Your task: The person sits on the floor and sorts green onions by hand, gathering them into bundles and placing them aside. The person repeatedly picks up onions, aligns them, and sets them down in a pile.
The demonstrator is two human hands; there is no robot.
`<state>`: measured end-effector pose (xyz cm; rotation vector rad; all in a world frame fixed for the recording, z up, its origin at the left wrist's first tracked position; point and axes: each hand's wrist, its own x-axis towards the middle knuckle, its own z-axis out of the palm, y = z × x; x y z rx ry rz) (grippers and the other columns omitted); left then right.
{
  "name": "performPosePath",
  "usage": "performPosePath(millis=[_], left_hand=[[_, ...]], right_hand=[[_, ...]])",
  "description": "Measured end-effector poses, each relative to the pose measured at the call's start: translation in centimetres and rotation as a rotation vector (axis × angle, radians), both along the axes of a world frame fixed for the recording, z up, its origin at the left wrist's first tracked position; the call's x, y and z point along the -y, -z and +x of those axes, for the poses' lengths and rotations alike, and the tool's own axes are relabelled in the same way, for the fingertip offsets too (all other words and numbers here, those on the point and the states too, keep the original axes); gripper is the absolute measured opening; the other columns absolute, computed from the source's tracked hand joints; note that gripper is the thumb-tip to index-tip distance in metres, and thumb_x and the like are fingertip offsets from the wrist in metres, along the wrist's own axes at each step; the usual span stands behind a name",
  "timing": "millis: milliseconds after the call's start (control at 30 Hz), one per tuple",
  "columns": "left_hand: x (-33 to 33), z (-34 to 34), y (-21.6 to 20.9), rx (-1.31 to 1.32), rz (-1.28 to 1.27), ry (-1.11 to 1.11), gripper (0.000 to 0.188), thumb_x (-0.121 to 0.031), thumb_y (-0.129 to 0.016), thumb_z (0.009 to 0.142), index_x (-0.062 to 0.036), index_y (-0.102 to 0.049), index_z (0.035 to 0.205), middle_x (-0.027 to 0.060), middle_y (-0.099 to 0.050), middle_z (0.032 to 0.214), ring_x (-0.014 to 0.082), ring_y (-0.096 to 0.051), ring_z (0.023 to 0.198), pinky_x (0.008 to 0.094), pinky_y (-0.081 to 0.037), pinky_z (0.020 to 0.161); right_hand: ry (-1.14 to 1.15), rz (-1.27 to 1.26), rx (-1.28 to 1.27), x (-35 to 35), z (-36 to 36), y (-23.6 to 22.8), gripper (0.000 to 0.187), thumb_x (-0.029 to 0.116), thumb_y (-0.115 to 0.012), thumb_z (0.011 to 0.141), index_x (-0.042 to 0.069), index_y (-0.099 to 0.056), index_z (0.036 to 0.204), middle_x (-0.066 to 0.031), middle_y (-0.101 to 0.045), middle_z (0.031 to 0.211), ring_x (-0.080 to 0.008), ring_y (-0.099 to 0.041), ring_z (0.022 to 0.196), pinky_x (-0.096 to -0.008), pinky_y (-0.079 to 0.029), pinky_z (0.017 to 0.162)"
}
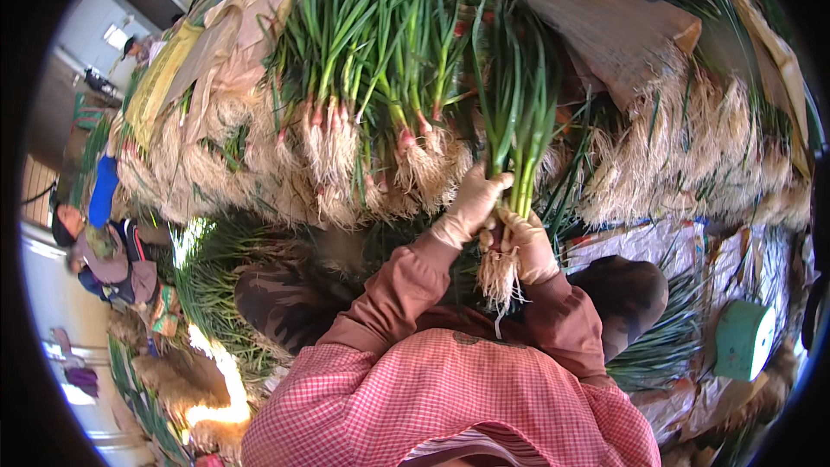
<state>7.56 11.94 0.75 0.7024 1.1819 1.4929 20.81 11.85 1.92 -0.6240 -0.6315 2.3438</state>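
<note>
Pink checked clothing [450, 385] lies nearest — just beyond it, the left hand [473, 201] and right hand [530, 248] are both wrapped around one bunch of green onions [524, 160], pale roots [501, 281] pointing back; farther off lie piled onions [333, 69], brown sheeting [605, 35] over some.

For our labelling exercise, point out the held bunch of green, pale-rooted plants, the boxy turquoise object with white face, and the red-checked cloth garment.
Held bunch [526, 151], head view: green stalks.
Turquoise object [735, 340], head view: turquoise side.
Checked garment [450, 385], head view: front.

No lettering, number, label or sign can be read on anything here.
</note>
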Motion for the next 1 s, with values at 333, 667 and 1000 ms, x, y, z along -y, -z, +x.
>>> performPosePath(millis=[333, 667, 1000], left_hand=[[2.8, 1.0, -2.2, 0.751, 0.079, 0.102, 0.036, -0.037, -0.039, 0.097, -0.0088, -0.051, 0.117, 0.0083, -0.056, 0.104, 0.0216, -0.059, 0.078, 0.0338, -0.053, 0.066], [4.3, -1.9, -1.7, 1.254, 0.233, 0.267, 0.027, -0.021, -0.036, 0.097, -0.0134, -0.047, 0.074, -0.0065, -0.037, 0.053, 0.0104, -0.040, 0.048, 0.0246, -0.041, 0.052], [4.0, -19.2, -12.3, -1.629, -0.260, -0.838, 0.037, -0.029, -0.050, 0.093, -0.0022, -0.050, 0.118, 0.0145, -0.061, 0.082, 0.0243, -0.062, 0.075, 0.0385, -0.049, 0.060]], right_hand=[[-0.173, -0.168, -0.267, 1.3, 0.9, -0.7, 0.018, 0.021, -0.056, 0.090, 0.010, -0.047, 0.102, -0.0042, -0.047, 0.076, -0.0144, -0.043, 0.059, -0.0275, -0.038, 0.051], [-0.559, -0.032, -0.503, 3.0, 0.1, -2.8, 0.021, 0.033, -0.050, 0.092, 0.012, -0.051, 0.093, 0.0000, -0.042, 0.060, -0.0140, -0.042, 0.049, -0.0281, -0.033, 0.043], [-0.202, -0.240, -0.217, -1.1, -4.1, -6.1, 0.033, 0.023, -0.057, 0.089, 0.002, -0.048, 0.113, -0.0041, -0.049, 0.065, -0.0129, -0.048, 0.049, -0.0253, -0.041, 0.046]])
